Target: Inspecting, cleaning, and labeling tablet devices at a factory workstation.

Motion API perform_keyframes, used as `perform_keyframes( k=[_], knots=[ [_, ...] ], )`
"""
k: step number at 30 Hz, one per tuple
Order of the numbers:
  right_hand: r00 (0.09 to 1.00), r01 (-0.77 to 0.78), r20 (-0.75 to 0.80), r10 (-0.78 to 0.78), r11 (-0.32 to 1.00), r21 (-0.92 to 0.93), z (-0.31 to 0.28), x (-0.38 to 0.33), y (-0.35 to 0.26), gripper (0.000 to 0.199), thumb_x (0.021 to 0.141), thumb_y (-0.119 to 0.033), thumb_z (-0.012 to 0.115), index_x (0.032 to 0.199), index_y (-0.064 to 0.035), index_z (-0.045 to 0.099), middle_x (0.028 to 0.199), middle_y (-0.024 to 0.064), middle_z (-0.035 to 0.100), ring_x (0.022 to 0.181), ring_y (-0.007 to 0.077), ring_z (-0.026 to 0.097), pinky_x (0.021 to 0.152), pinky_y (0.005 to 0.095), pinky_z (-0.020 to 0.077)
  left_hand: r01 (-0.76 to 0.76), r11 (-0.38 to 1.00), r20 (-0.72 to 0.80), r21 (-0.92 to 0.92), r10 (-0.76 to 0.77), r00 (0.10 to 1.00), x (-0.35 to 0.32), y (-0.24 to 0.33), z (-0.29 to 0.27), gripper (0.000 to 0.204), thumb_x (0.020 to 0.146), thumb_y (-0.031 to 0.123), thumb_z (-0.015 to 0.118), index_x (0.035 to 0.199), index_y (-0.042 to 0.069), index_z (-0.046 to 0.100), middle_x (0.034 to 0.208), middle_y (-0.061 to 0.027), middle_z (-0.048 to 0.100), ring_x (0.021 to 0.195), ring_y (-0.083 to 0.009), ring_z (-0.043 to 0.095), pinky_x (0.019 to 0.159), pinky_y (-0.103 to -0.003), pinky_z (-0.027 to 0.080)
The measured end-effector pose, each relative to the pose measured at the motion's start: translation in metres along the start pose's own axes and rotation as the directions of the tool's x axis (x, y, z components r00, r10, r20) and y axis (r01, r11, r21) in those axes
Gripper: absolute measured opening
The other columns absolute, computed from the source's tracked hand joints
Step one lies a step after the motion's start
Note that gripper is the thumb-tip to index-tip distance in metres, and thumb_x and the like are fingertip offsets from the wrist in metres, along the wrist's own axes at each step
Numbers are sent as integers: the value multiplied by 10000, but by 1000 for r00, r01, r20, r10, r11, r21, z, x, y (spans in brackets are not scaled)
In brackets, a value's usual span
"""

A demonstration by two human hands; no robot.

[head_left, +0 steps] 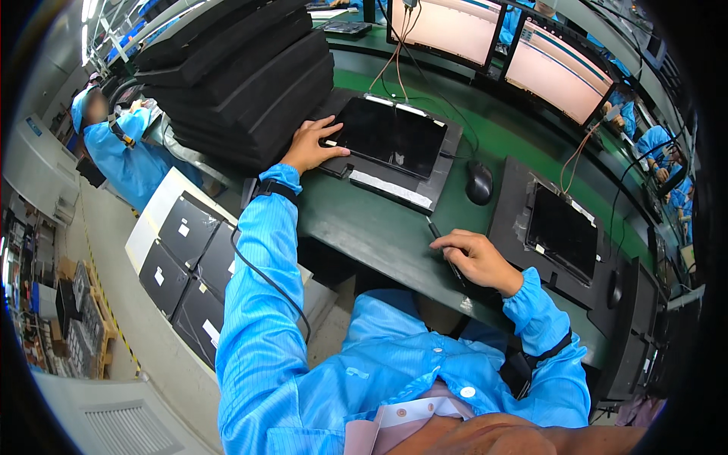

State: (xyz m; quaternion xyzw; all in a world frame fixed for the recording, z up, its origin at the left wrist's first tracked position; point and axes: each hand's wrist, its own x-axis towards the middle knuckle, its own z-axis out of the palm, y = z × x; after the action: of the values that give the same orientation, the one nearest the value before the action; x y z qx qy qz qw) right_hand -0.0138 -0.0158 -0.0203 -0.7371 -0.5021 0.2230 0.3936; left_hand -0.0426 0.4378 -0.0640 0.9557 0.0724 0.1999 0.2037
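A dark flat display panel (394, 136) lies on a black foam pad (449, 152) in front of me, with thin cables running from its far edge. My left hand (312, 145) rests at the panel's left edge, thumb and fingers spread, touching its border. A silvery strip (390, 189) runs along the pad's near side. Nearer the bench's front edge, my right hand (478, 258) is closed around a slim black pen-shaped tool (434, 227), its thin end pointing away toward the pad. Whether it is a pen or a screwdriver I cannot tell.
A tall stack of black foam sheets (235, 83) stands at the left. To the right are a black mouse (479, 182) and a second panel (563, 231) on its pad. Two monitors (557, 68) stand behind. Dark panels (186, 227) lie on a board at lower left; a co-worker (114, 144) is beyond.
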Motion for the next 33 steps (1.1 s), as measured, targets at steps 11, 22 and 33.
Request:
perform_keyframes(
  k=[11, 22, 33],
  knots=[
    [998, 25, 52, -44, 948, 317, 37, 12, -18, 368, 902, -70, 685, 1264, -40, 622, 1001, 102, 617, 940, 175, 598, 844, 317, 505, 83, 996, -68, -17, -84, 994, -32, 3, 4, 885, 808, 492, 810, 1525, 96, 472, 1592, -190, 414, 1456, -393, 389, 1195, -441, 308],
    [944, 122, 247, -218, 927, 354, 149, 110, -93, 363, 1036, -304, 607, 1223, 3, 657, 964, 84, 724, 805, 134, 677, 725, 281, 529, 553, 812, -556, -187, -551, 622, -433, 148, -40, 335, 887, 137, 758, 1202, 43, 695, 1278, -143, 677, 1233, -298, 622, 1076, -444, 449],
    [946, 204, 182, -268, 930, 306, 361, 211, -94, 285, 969, -243, 618, 999, 26, 707, 737, 85, 686, 664, 140, 626, 609, 315, 482, 784, 599, -550, 163, -605, 576, -572, 113, -33, 912, 690, 507, 897, 1447, 127, 558, 1594, -165, 392, 1500, -408, 303, 1204, -522, 313]
  ],
)
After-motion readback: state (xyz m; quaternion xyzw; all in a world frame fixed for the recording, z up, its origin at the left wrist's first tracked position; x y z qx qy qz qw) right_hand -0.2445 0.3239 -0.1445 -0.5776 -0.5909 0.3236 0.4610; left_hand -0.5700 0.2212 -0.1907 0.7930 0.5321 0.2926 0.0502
